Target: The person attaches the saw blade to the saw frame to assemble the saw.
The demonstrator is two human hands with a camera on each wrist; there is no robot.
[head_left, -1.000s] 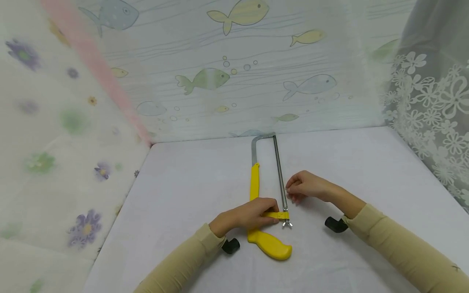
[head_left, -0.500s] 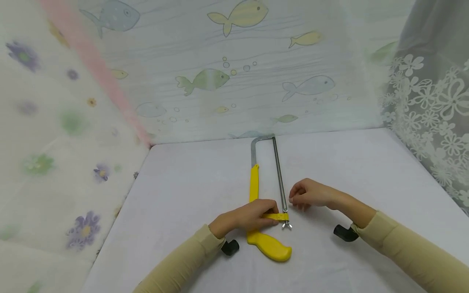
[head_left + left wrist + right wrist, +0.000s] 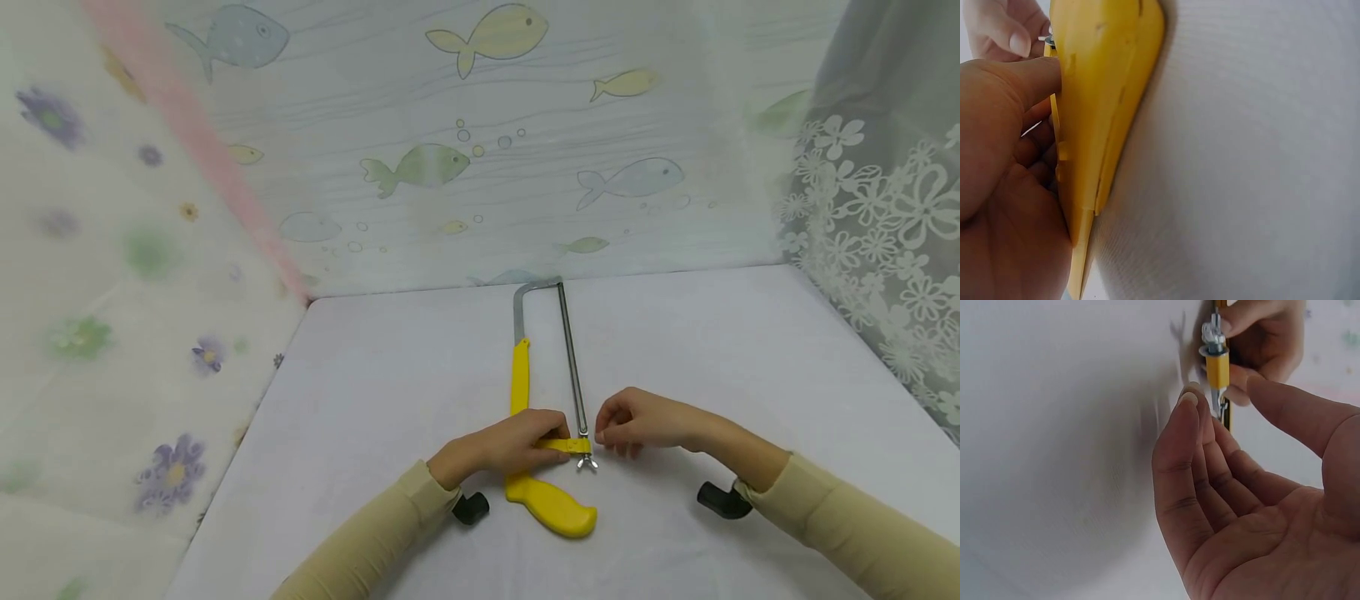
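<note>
One long yellow and silver metal hacksaw (image 3: pixel 521 375) is being held on the white cloth-covered desk (image 3: pixel 390 375). Its short yellow bar (image 3: pixel 557 446) is being pinched by the left hand (image 3: pixel 508 442), with the fingers and thumb clamped on it. A small shiny metal wing nut (image 3: pixel 587 465) is being carried at the end of that bar. The right hand (image 3: pixel 651 419) is being held just beside the near end of the thin gray metal blade (image 3: pixel 572 354), with its fingers loosely bent together and its thumb spread apart from them. The smooth curved yellow handle (image 3: pixel 558 508) is being pointed toward the person. Tan sleeves (image 3: pixel 367 533) are being worn on both arms.
</note>
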